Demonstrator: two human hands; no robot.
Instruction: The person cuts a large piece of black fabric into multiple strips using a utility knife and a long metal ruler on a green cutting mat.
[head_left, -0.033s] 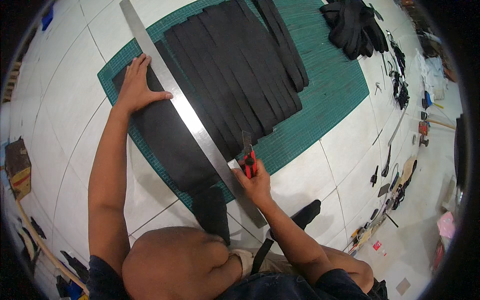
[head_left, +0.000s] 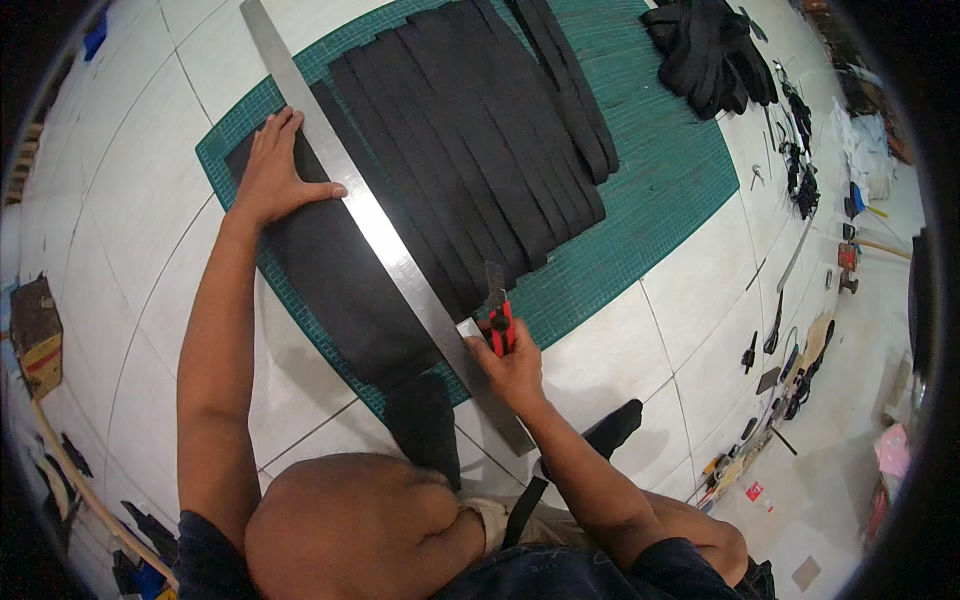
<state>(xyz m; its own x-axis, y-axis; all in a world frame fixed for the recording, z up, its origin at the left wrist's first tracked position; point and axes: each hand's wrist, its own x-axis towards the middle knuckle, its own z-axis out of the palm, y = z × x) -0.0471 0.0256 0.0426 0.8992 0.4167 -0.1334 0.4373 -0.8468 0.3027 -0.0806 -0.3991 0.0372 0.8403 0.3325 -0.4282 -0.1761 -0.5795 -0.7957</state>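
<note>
We hold our left hand spread wide, gripping nothing, its thumb on the long metal ruler. The ruler slants from far left to near right across the green mat, between the black sheet on its left and 1 row of black strips on its right. Our right hand curls closed around the red knife, beside the ruler's near part.

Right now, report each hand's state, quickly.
Left hand: open, fingers spread, thumb on the metal ruler.
Right hand: closed, holding the red cutter knife, blade out.
</note>
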